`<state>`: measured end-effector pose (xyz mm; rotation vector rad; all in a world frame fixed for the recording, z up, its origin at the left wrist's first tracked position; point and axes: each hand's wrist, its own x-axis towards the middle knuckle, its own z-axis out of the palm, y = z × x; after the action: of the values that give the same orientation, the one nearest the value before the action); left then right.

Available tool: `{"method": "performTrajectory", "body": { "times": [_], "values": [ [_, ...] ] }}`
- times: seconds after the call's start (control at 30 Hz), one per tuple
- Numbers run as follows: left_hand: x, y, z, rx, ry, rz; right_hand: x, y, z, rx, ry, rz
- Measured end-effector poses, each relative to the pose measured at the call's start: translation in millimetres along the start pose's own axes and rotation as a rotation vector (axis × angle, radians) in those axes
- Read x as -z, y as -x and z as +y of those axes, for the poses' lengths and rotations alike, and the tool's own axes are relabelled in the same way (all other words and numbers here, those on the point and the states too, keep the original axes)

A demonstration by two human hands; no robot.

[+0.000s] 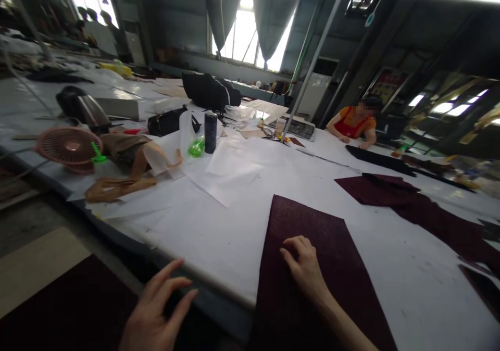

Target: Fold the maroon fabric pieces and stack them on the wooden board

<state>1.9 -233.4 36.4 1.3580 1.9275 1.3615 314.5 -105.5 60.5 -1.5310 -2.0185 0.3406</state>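
Observation:
My left hand point(158, 309) is in the air just off the table's front edge, its fingers spread and nothing in it. On the white tabletop lies a flat dark maroon sheet point(308, 221), fabric or leather; I cannot tell which. Over the middle of this sheet is my right hand point(305, 265), fingers loosely curved and thumb a little apart from them. No object shows between its fingertips. Whether it touches the sheet is unclear. At the lower left, below table height, another dark maroon piece point(74, 309) lies beside a beige surface point(39, 265).
Along the left stand a pink fan point(70, 145), tan strips point(117, 187), a green bottle point(196, 147) and a dark cylinder point(210, 133). More maroon material point(425, 210) lies at right. Behind it, a person in a red apron point(351, 127) leans over black material point(378, 161). A pole point(312, 64) rises mid-table.

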Motion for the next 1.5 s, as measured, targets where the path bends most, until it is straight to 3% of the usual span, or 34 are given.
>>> {"method": "performTrajectory", "body": {
  "times": [0.1, 0.2, 0.3, 0.4, 0.57, 0.77, 0.9, 1.27, 1.5],
  "values": [
    [-70.1, -33, 53, -0.246, 0.05, -0.242, -7, -18, 27, -0.017, 0.082, -0.014],
    [-133.5, -59, 90, -0.447, 0.003, -0.407, -17, -22, 40, -0.014, 0.1, -0.013],
    [-178.0, -80, 105, -0.604, -0.178, -0.545, -21, -19, 45, 0.026, 0.063, 0.002],
    [-202.9, -98, 107, -0.727, -0.332, -0.707, -20, -13, 48, 0.125, -0.003, 0.009],
    [-212.1, -119, 100, -0.83, -0.432, -0.863, -18, -9, 56, 0.197, -0.098, 0.002],
    [-206.8, -125, 100, -0.808, -0.465, -0.758, -19, -18, 62, 0.201, -0.14, 0.002],
    [-205.4, -123, 99, -0.814, -0.489, -0.75, -19, -21, 62, 0.234, -0.153, 0.011],
    [-202.5, -106, 66, -0.756, -0.246, -0.643, -21, -23, 73, 0.375, -0.112, -0.002],
    [-201.6, -101, 58, -0.809, -0.261, -0.631, -25, -20, 76, 0.418, -0.068, -0.012]
  ]
}}
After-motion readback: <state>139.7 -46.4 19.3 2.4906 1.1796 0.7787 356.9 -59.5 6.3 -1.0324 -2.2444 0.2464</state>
